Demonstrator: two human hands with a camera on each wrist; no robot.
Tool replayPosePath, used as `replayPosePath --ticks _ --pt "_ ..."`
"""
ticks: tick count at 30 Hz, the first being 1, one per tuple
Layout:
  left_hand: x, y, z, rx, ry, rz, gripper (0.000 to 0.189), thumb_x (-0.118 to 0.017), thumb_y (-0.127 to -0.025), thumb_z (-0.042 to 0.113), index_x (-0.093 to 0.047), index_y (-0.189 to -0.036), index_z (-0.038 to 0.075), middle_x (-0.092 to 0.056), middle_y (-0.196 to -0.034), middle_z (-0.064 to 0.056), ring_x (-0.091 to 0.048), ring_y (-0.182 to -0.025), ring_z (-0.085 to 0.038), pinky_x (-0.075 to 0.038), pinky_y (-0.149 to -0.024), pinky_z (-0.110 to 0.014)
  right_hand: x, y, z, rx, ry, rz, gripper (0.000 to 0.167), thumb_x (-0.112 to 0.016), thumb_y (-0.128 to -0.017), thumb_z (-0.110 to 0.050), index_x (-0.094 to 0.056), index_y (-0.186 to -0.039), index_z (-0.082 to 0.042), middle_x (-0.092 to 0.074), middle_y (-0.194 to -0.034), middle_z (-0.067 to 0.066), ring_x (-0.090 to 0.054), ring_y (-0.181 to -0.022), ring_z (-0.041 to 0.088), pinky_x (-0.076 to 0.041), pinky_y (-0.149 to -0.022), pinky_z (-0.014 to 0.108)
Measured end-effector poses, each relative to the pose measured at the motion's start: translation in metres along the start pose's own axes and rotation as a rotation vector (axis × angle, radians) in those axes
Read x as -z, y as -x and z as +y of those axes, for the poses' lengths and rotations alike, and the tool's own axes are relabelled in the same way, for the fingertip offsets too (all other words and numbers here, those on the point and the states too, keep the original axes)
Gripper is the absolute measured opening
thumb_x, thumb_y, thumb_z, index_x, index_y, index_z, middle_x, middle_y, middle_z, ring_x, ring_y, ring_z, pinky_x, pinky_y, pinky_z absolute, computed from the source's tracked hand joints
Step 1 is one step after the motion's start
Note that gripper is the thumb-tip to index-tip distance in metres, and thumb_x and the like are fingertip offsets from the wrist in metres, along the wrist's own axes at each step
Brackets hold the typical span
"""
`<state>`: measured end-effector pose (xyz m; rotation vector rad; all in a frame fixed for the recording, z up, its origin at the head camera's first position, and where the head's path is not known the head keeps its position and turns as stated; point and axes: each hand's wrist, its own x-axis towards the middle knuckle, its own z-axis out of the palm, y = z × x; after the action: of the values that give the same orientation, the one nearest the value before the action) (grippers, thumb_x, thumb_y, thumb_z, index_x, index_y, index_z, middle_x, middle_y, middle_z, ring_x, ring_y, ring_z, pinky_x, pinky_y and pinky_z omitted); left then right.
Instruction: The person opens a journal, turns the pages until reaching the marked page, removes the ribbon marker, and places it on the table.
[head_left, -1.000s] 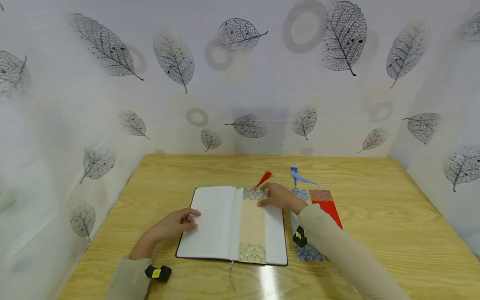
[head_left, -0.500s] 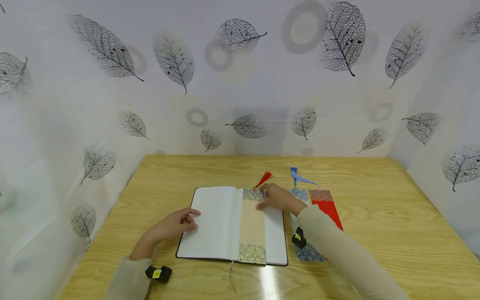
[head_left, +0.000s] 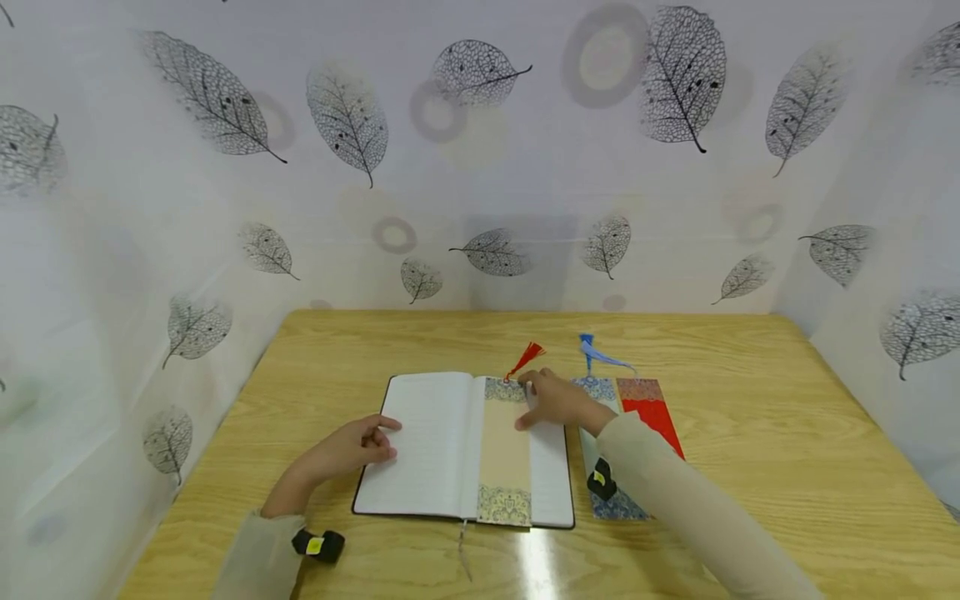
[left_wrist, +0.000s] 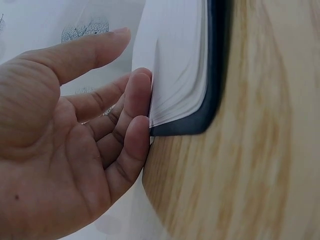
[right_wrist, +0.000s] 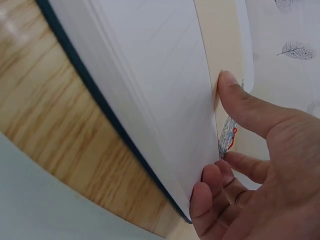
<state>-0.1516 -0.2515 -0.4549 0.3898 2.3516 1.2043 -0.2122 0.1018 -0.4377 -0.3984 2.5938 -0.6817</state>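
An open lined notebook (head_left: 423, 458) with a dark cover lies on the wooden table. Along its right page, near the fold, rests a cream bookmark (head_left: 505, 446) with patterned ends and a red tassel (head_left: 528, 358) at the top. My right hand (head_left: 558, 398) reaches over that page. In the right wrist view its thumb (right_wrist: 229, 80) touches the bookmark's face and the index finger is by the patterned end; the other fingers sit at the page. At the left page's edge, my left hand (head_left: 348, 448) rests fingertips against the notebook, with the thumb and index apart.
Right of the notebook lie a blue-patterned bookmark (head_left: 597, 389) and a red bookmark (head_left: 652, 410), partly under my right forearm. Blue tassels (head_left: 588, 354) stretch behind them. A ribbon (head_left: 463, 550) hangs from the notebook's near edge. A leaf-print backdrop (head_left: 495, 183) surrounds the table.
My right thumb has slid slightly nearer along the bookmark, spreading away from the index finger. The left hand and the notebook have hardly moved.
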Motion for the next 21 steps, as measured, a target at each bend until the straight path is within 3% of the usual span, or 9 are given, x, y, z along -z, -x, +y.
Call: replayPosePath --ticks 17,21 --pt "-0.0001 -0.0001 -0.0025 -0.003 0.000 0.004 0.044 -0.066 -0.092 0.020 -0.052 -0.127 -0.002 -0.053 -0.090 -0.005 -0.047 -0.077 -0.012 -0.039 -0.062 -0.020 -0.0029 0.0028 -0.0042 -0.013 -0.033 -0.017 0.088 -0.083 -0.075 -0.036 -0.038 -0.146 -0.009 -0.045 -0.133 0.018 -0.056 -0.111 0.031 -0.048 -0.091 0.051" --pt "0.0012 0.0009 -0.0018 -0.001 0.022 -0.008 0.044 -0.065 -0.092 0.017 -0.051 -0.129 -0.003 -0.054 -0.091 -0.005 -0.048 -0.077 -0.012 -0.040 -0.063 -0.020 -0.0025 0.0036 -0.0060 -0.016 -0.081 0.000 0.086 -0.084 -0.074 -0.029 -0.038 -0.142 -0.004 -0.050 -0.128 0.017 -0.056 -0.110 0.030 -0.048 -0.090 0.048"
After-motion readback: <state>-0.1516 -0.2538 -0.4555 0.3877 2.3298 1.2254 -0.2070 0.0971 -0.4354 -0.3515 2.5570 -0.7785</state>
